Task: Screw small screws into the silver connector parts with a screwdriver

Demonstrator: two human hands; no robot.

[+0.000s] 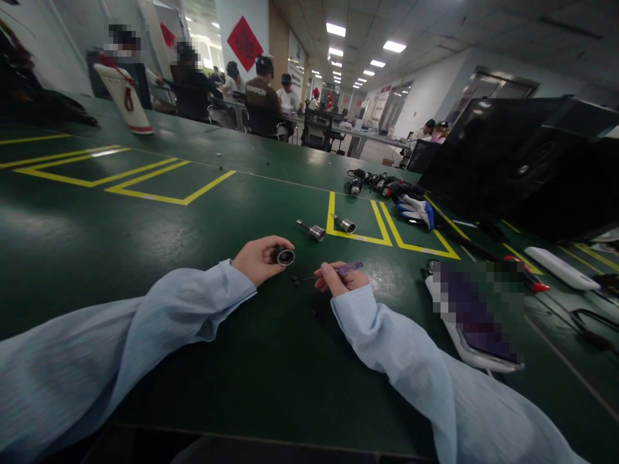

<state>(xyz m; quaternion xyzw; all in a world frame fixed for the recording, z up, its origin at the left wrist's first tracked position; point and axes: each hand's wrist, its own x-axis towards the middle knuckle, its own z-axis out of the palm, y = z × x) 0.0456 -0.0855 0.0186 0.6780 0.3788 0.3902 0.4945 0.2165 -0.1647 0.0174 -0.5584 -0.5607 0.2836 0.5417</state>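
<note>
My left hand [262, 259] holds a short metal cylinder [285, 256] with its round open end turned toward me. Between the fingers of my right hand [341, 278] is a screwdriver [350, 267] with a purple handle, its thin shaft pointing left. Near the shaft's end, small dark rings [296, 281] lie on the green table [271, 361], and another small dark ring [313, 313] lies closer to me. Beyond my hands rest two metal parts with stems, one [316, 232] outside the yellow tape and one [347, 225] partly within a taped outline.
A phone-like device [476, 316] with a blurred screen lies right of my right hand. Behind it are a blue-and-white glove [416, 211], dark metal parts [355, 187] and red-handled pliers [529, 276]. A white cup [126, 100] stands far left. People sit at tables beyond.
</note>
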